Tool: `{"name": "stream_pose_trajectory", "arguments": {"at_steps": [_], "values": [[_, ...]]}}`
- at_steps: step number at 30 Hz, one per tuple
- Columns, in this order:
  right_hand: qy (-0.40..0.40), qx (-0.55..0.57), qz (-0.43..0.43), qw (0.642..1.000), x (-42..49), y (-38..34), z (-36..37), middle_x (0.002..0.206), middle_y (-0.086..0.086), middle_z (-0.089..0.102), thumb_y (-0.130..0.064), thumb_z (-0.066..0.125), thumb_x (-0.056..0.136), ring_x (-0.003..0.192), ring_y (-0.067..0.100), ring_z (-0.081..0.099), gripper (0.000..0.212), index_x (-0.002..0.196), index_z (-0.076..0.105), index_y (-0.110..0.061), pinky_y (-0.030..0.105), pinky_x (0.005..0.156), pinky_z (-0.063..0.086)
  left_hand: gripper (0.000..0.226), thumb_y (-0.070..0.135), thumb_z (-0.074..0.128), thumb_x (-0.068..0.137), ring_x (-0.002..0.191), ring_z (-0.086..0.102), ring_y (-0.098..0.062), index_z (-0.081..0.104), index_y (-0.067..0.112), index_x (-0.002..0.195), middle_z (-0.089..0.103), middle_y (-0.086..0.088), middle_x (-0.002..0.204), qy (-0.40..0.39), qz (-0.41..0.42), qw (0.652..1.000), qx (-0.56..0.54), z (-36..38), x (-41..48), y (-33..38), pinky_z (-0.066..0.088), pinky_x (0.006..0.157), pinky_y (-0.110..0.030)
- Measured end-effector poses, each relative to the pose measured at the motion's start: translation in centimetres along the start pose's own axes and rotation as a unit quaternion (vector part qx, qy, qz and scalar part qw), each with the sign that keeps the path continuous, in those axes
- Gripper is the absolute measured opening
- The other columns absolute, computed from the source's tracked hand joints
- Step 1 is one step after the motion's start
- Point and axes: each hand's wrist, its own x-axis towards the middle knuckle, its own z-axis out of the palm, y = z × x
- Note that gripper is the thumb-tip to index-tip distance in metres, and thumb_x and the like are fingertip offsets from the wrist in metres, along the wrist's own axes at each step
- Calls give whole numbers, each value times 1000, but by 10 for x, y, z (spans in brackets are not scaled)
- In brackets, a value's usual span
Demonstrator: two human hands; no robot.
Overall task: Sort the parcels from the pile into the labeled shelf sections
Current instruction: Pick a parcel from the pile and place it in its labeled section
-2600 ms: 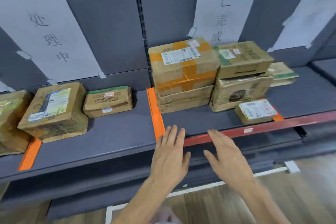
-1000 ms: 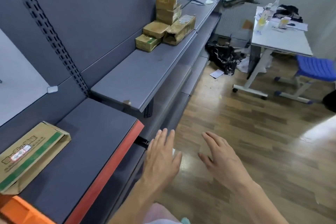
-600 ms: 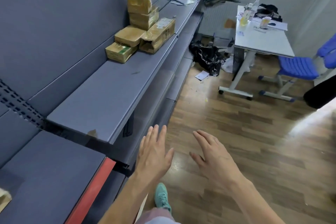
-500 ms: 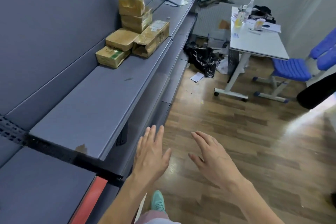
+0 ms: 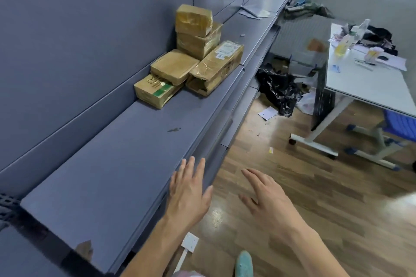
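Head view: your left hand (image 5: 189, 193) and right hand (image 5: 267, 195) are held out in front of you, palms down, fingers straight and loose, well apart, holding nothing. Left hand hangs over the front edge of the grey shelf (image 5: 117, 164); right hand is over the wood floor (image 5: 315, 186). Pile of parcels (image 5: 193, 56) sits further along that shelf, against the back panel. White table (image 5: 369, 83) stands to the right.
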Motion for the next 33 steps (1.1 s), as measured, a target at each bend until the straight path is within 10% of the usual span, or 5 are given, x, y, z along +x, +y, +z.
{"name": "stream_pose_trajectory", "arguments": {"at_steps": [18,33], "values": [[-77,-23,-165,983,233,129,-83,162,-12,28,-50,47,101,147,13,29,65,159,25,-31,32,120,27,74,49,38,107,158,-12,-15,-4,30,164,-9,5,173,62,-173,982,-30,7,168,94,4,128,-41],[-90,-46,-252,962,366,71,-109,165,-10,22,-51,42,103,151,11,20,66,161,19,-29,31,123,19,76,50,42,106,159,-6,-10,-3,32,164,-5,9,173,152,-213,961,-90,-54,269,40,7,126,-34]]}}
